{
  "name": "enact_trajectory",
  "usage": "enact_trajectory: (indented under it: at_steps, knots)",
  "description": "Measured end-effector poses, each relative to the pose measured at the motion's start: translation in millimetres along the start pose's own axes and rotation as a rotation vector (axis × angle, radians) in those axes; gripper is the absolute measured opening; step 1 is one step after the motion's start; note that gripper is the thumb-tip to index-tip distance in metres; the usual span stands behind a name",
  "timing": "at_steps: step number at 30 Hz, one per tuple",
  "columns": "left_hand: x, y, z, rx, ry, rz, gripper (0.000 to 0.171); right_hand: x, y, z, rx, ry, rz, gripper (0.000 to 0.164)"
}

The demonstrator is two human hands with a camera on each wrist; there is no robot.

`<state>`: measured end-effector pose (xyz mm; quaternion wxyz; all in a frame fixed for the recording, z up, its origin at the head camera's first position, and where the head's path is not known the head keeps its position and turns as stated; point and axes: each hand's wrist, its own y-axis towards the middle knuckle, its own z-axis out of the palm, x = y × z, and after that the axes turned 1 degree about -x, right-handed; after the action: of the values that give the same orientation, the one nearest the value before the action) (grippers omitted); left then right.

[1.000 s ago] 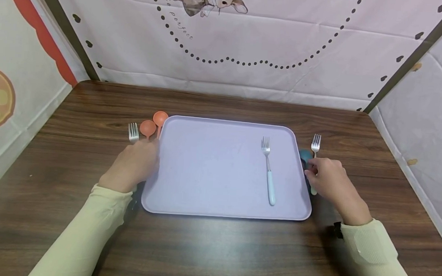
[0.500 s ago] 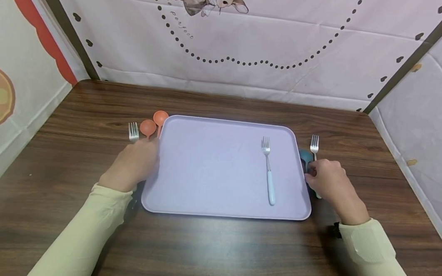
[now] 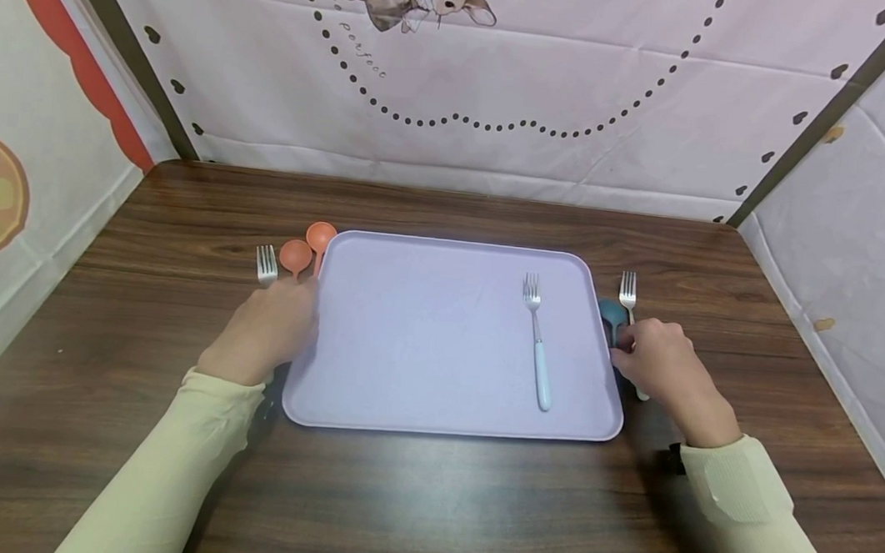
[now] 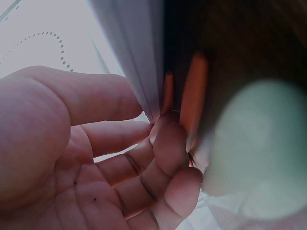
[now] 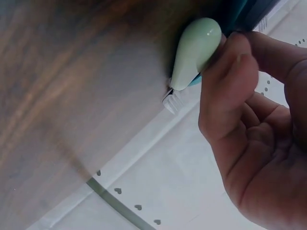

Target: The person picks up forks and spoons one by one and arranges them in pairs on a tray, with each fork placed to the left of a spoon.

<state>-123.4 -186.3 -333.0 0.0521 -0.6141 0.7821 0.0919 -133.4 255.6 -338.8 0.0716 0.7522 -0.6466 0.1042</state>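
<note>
My left hand (image 3: 263,330) rests at the left rim of the lilac tray (image 3: 409,333), fingers curled around the ends of two orange spoons (image 3: 320,235). In the left wrist view its thumb lies by the rim and its fingertips touch an orange handle (image 4: 194,96); whether they grip it I cannot tell. A fork (image 3: 266,263) lies partly under this hand. Beyond the right rim, my right hand (image 3: 659,363) pinches the handle of a teal spoon (image 3: 612,310). Close beside it is a fork (image 3: 628,288) with a pale green handle (image 5: 196,52), partly covered by the hand.
A fork with a light blue handle (image 3: 542,378) lies on the right part of the tray. The brown wooden table (image 3: 431,501) runs back to a pale printed cloth wall (image 3: 498,79), with cloth on both sides.
The fork at the right has turned, its tines shifting slightly nearer and left and its handle end moving right. The right fingers have shifted slightly; the left hand stays put.
</note>
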Motion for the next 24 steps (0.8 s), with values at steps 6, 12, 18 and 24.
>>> enact_trajectory:
  at_steps: [6, 12, 18, 24]
  knots:
    - [-0.1, -0.1, 0.3, -0.005, -0.008, 0.009, 0.012, -1.5, -0.1, -1.4, 0.025, 0.016, 0.022, 0.022]
    - [0.3, -0.1, 0.5, -0.004, -0.005, 0.008, 0.012, -3.0, -1.1, -2.2, 0.021, 0.027, 0.028, 0.014]
    - [0.5, 0.4, 0.7, 0.010, -0.001, 0.005, 0.012, -4.1, -1.5, -1.5, -0.010, 0.031, 0.035, 0.017]
    - [-0.4, -0.2, -0.2, 0.004, -0.004, 0.005, 0.013, -3.5, -1.8, -2.1, -0.045, 0.035, 0.039, 0.018]
